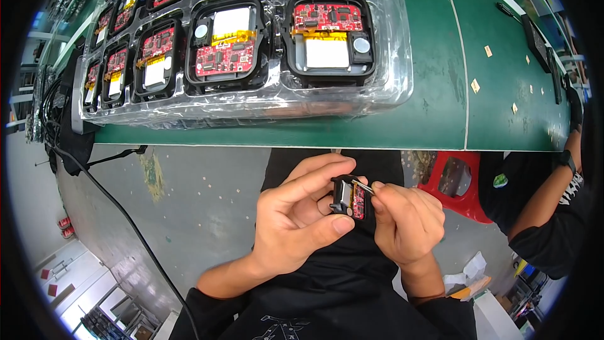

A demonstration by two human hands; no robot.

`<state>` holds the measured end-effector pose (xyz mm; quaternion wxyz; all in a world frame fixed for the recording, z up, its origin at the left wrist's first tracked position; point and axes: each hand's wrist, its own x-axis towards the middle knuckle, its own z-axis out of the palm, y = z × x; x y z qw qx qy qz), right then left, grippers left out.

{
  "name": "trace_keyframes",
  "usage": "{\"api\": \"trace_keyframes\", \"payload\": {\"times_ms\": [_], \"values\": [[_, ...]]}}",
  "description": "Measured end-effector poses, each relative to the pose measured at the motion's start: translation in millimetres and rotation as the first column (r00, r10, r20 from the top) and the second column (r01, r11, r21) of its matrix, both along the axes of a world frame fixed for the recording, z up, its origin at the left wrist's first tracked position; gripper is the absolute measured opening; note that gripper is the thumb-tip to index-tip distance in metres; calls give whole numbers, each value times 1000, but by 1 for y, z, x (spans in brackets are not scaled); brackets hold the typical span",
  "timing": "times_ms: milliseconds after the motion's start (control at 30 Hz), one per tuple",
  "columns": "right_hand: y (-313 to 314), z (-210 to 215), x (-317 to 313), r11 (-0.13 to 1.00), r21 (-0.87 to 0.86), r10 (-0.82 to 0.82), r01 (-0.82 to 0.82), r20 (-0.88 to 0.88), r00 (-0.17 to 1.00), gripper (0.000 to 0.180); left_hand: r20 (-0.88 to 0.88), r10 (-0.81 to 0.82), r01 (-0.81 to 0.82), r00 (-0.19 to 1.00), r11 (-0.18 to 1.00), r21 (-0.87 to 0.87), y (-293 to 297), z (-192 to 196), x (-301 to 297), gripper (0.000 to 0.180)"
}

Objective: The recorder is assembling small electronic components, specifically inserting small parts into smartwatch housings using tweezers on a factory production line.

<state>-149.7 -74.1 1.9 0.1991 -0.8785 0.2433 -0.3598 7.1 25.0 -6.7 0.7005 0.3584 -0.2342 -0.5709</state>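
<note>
My left hand (302, 211) grips a small black device housing (343, 195) by its edges, held tilted above my lap. Inside the housing a red circuit board (358, 202) shows, with a strip of yellow tape beside it. My right hand (409, 220) pinches a thin metal tool, seemingly tweezers (363, 186), whose tip lies at the housing's upper edge. Fingers hide the rest of the tool. Beyond my hands, a clear plastic tray (264, 102) on the bench holds several similar black housings, each with a red board, yellow tape and a white block.
The green bench (440, 88) carries scattered small paper pieces (475, 85). At the right sits another person, their arm (547, 204) reaching onto the bench, beside a red stool (462, 204). A black cable (126, 214) runs down the left side above the grey floor.
</note>
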Motion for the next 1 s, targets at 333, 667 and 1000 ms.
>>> {"api": "trace_keyframes", "payload": {"times_ms": [333, 667, 1000], "values": [[0, 9, -2, 1000, 21, 7, -6, -64, 998, 12, -14, 11, -11, 1000, 1000, -3, 0, 3, 0, 60], [-27, 15, -13, 989, 111, 86, -97, 93, 992, 17, 24, -9, 12, 1000, 991, -131, 4, 12, 17, 60], [-79, 30, 0, 953, 277, -190, 126, 218, 957, 11, 169, 183, -163, 968, 978, -127, -11, 107, 70, 66]]}}
